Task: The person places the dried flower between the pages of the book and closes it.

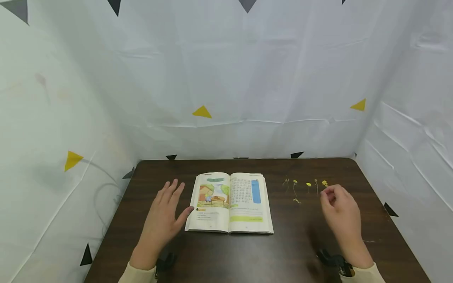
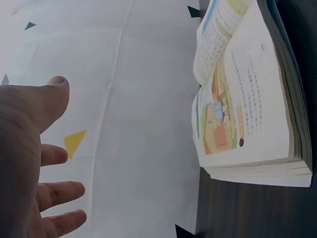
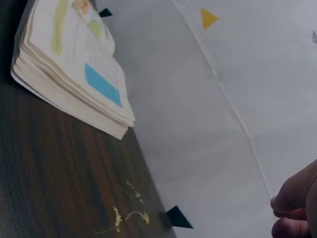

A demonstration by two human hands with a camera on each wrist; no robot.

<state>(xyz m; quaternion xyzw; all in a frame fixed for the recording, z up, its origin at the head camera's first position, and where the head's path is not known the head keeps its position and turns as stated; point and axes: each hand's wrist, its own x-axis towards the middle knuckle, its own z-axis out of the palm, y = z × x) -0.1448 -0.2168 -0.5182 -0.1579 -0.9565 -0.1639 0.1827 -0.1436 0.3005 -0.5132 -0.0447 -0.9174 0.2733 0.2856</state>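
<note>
1. White sheeting [image 1: 226, 78] w/ yellow & dark triangles [image 1: 202, 112] hung behind & on both sides of a dark desk [image 1: 269, 255].
2. Open book [image 1: 247, 224] lay face up nr the middle of the desk: color illus. on L pg., text & a blue block on R pg.
3. Small flower sprigs [image 1: 308, 185], some yellow-headed, lay in a loose row R of the book, w/ one bit [image 1: 296, 200] nearer the person.
4. L hand [image 1: 162, 220], nr the book's L side: grip wide, fingers straight, thumb spread, nothing held. Thumb tip overlapped the pg. edge in head view; L wrist cam showed hand & book apart.
5. R hand [image 1: 341, 208], at the row's R end: grip drawn in, thumb & index tips close tog.; can't tell if they held a stem. Brightest yellow flower [image 1: 324, 183] showed just past the fingertips.
6. Pale sleeves [image 1: 136, 274] & dark wrist gear [image 1: 166, 262] showed at bottom.
</note>
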